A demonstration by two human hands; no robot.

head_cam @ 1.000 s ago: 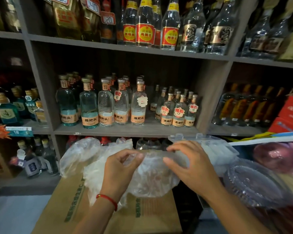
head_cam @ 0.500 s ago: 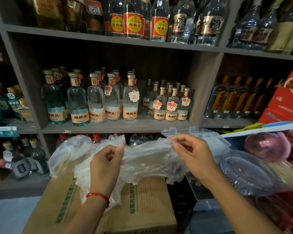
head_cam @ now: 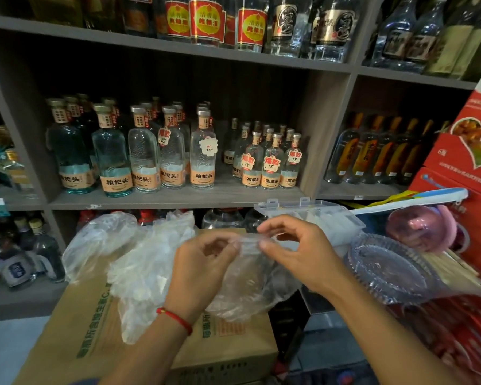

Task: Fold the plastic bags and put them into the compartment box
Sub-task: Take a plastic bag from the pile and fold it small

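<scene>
Both hands, left hand (head_cam: 203,262) and right hand (head_cam: 295,251), pinch the clear plastic bag (head_cam: 247,282) above the carton (head_cam: 139,329), compartment box (head_cam: 311,218) at 1 o'clock; slick film could slip, undoing the fold.

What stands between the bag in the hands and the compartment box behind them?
Nothing visible. Both the left hand and the right hand pinch the clear plastic bag, and the open compartment box sits just behind the right hand, with only air between.

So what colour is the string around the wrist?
Red. The string bracelet sits on the left wrist, seen clearly in the head view.
</scene>
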